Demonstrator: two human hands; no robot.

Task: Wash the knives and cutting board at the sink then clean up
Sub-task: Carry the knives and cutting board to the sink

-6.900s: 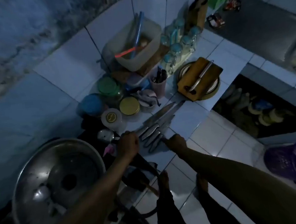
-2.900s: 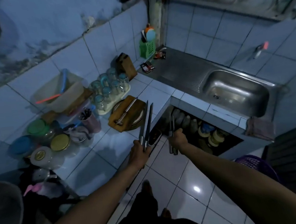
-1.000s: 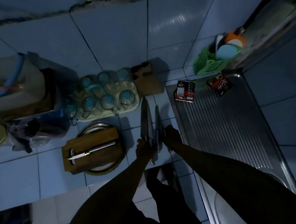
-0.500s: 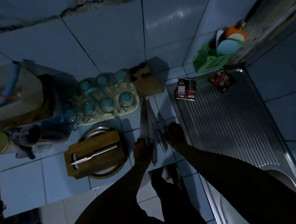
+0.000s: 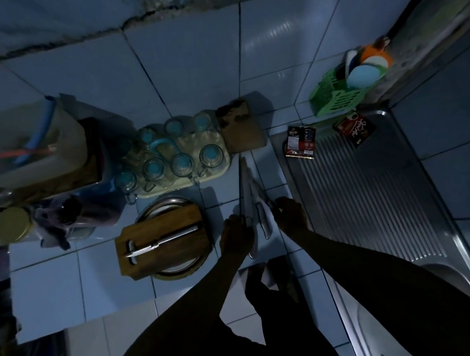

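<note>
On the tiled counter (image 5: 52, 287), just left of the ribbed steel drainboard (image 5: 374, 207), we see both hands meeting over a small cluster of knives (image 5: 248, 193). Left hand (image 5: 235, 239): its fingers are curled around the handles of two long knives whose blades point away from the person, toward the wall. Right hand (image 5: 290, 215): it rests at the handle end of the shorter knives (image 5: 264, 222) lying just beside the long pair; the dim light does not let us tell whether its fingers grip them or only touch them. The blades lie close together, nearly parallel, and we cannot tell whether the long pair is flat on the tiles or slightly raised.

Left of the hands, a wooden cutting board (image 5: 163, 239) sits on a round metal tray (image 5: 170, 205); one further knife (image 5: 162, 241) lies diagonally across the board, touched by neither hand.

Behind these stand a tray of upturned glass mugs (image 5: 180, 163) and, beside it, a wooden knife block (image 5: 240, 125) against the wall tiles. Two dark sachets (image 5: 300, 142) lie at the far end of the drainboard, near a green plastic caddy (image 5: 335, 99) in the corner. The sink basin (image 5: 450, 277) shows only at the lower right edge, well apart from the knives.
</note>
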